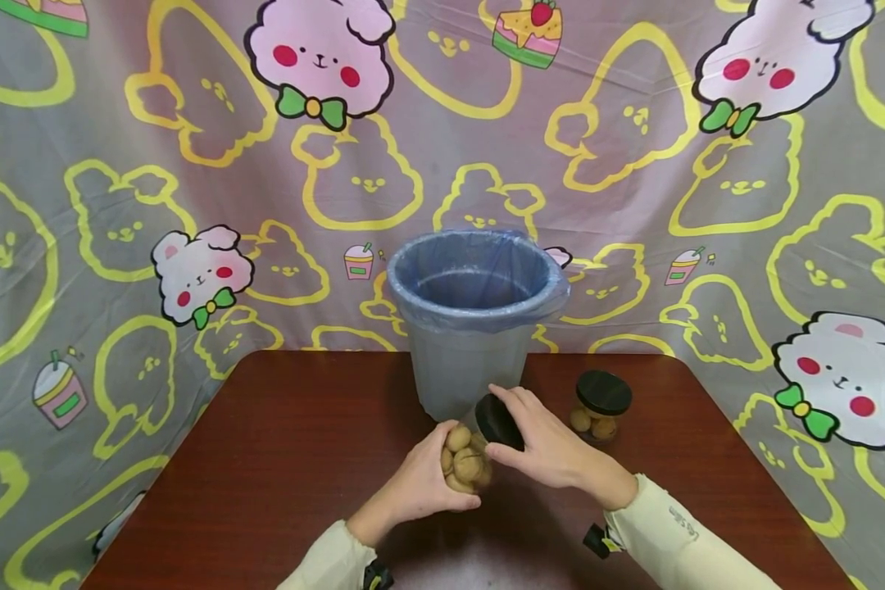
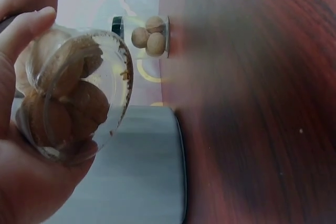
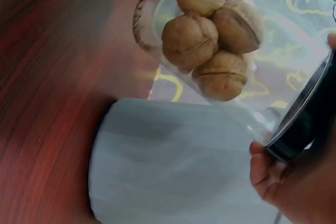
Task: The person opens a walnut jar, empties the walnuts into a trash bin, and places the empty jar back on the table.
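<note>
A clear jar of walnuts [image 3: 190, 40] is held tilted above the table, in front of the bin. My left hand [image 1: 431, 475] grips its lower body, fingers and thumb curled round the side. At the other end, my right hand [image 1: 538, 438] holds the black lid [image 1: 498, 423] by its edge; the lid sits on the jar's mouth. In the left wrist view the jar's round base [image 2: 126, 72] faces the camera, with brown crumbs along its rim. Several walnuts are gathered toward the base.
A grey bin [image 1: 468, 369] with a blue liner [image 1: 479, 315] stands at the back middle of the dark red table [image 1: 288, 442]. Right of it, a second jar [image 1: 601, 410] with a black lid and walnuts stands upright. A patterned cloth [image 1: 428, 106] hangs behind and at the sides.
</note>
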Demonstrator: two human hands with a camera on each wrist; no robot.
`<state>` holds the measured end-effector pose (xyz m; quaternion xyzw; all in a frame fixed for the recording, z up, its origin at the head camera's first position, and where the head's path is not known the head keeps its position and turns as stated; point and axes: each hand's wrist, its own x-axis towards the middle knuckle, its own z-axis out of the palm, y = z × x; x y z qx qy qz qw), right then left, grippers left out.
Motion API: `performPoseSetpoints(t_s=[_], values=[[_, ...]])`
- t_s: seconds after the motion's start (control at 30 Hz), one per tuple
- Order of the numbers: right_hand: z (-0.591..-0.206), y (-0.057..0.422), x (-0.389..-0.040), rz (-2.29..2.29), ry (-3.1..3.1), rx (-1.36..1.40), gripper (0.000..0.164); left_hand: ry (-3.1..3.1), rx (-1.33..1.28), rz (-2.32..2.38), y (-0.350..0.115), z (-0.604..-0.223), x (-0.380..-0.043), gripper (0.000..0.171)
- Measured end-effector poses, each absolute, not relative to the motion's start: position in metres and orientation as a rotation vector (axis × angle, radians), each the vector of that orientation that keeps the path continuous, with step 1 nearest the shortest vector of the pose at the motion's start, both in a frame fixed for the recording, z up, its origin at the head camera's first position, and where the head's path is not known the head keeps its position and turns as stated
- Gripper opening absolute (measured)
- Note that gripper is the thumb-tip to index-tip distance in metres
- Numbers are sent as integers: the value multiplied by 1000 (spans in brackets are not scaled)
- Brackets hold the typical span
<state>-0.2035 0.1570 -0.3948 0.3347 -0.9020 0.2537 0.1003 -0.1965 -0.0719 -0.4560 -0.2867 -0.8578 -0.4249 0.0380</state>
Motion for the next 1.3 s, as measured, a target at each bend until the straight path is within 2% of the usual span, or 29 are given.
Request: performPoseSetpoints(t_s=[0.8,1.0,1.3], values=[[-389,167,-210,741,-2526,1362,84,-2602,-1109,-1483,-82,-451,-200,91],[-391,164,-209,864,-2541,1279,83,-2614,-1037,-1472,-80,-451,-199,90],[-392,152,-203,896,-2669,946,74,-2625,-852,-1399,-73,-453,-199,95]])
